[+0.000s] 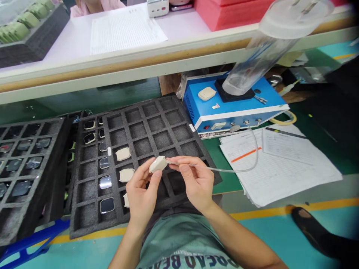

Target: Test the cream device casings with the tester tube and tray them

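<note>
A cream watch case (158, 164) is pinched between the thumb and fingers of my left hand (144, 188), tilted above the grey foam tray (159, 123). Beside it, my right hand (198, 183) grips a thin clear tube (224, 170) near its end, and the tip meets the edge of the case. That tube loops round to the front of a blue machine (235, 108). Under my hands, more cream cases (123, 154) lie in a column of the tray's pockets. Glossy dark-faced watch pieces (107, 205) fill pockets further left.
On the blue machine stand a clear cylinder (252, 63) and another cream case (206, 93). Written sheets (283, 164) lie at right with a pen (286, 133). A second foam tray (28, 201) overlaps at left. Behind runs a raised shelf (179, 52); a person in pink (98, 7) sits beyond.
</note>
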`<state>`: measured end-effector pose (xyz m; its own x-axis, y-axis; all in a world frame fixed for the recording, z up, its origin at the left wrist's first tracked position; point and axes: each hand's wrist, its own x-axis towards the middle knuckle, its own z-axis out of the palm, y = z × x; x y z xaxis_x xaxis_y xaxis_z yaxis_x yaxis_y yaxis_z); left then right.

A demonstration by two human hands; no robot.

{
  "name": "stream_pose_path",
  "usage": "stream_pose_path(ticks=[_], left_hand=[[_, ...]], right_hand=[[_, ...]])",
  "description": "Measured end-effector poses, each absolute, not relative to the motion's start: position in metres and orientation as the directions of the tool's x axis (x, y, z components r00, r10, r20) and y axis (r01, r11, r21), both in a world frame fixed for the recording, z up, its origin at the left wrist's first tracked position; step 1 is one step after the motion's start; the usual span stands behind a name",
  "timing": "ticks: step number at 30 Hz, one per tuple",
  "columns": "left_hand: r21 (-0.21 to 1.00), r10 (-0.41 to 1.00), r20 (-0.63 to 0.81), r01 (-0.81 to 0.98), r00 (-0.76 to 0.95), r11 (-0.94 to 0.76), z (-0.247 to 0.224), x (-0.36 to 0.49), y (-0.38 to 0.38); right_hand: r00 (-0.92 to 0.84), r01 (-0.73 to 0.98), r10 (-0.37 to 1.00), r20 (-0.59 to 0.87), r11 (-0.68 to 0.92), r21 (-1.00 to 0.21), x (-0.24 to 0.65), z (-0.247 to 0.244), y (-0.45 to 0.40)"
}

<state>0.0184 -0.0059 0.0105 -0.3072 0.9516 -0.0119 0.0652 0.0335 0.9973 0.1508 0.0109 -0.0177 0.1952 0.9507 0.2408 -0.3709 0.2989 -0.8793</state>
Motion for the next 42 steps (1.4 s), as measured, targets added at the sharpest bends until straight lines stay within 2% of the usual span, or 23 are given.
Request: stream_pose_path(ticks=[3, 13, 42], left_hand=[[0.992, 0.954, 0.002, 0.118, -0.298, 0.035, 0.0091, 0.0205, -0.0057], [0.998, 0.956, -0.052, 0.022, -0.290, 0.061, 0.0098, 0.0243, -0.0072], [0.994, 0.960, -0.024, 0.094, -0.278, 0.052, 0.0089, 0.0249, -0.0072]], right_hand=[[0.195, -0.386, 0.951, 0.239, 0.298, -0.873, 0.1510, -0.0172, 0.0105], [0.201, -0.329, 0.947, 0.251, 0.307, -0.893, 0.1517, -0.0188, 0.0087], [0.211, -0.286, 0.951, 0.225, 0.280, -0.916, 0.1525, -0.0165, 0.0105]])
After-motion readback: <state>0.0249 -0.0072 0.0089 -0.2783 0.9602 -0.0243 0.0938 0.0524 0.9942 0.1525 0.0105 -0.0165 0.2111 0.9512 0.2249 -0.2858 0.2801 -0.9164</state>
